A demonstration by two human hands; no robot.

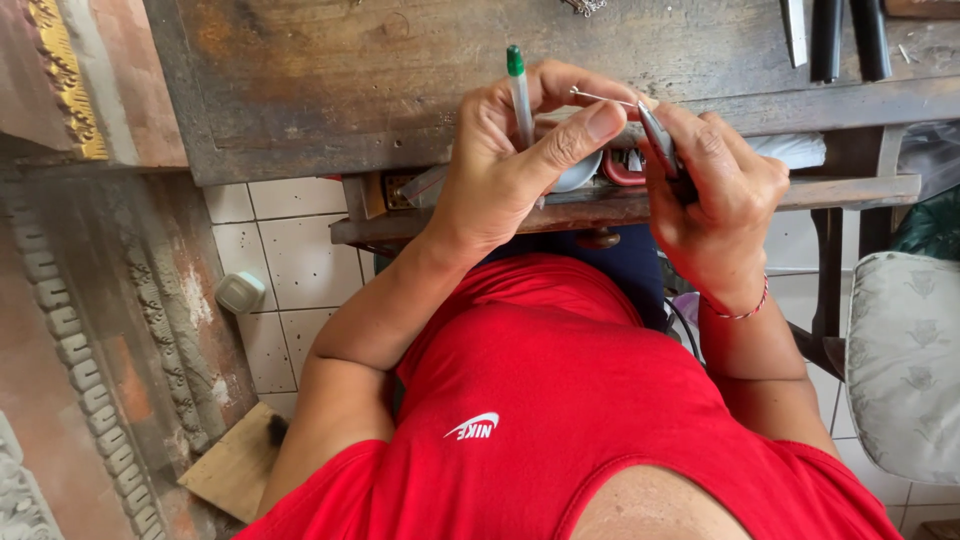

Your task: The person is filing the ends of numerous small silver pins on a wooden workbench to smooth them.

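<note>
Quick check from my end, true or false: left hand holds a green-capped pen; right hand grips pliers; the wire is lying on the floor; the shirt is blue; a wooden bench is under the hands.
1. The left hand holds a green-capped pen. True.
2. The right hand grips pliers. True.
3. The thin wire lies on the floor. False: it is held up between the hands, at the plier tips.
4. The shirt is blue. False: it is red.
5. A wooden bench lies below the hands. True.

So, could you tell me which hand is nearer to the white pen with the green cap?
Left. The left hand grips the white pen with the green cap; the right hand sits beside it, holding pliers.
</note>
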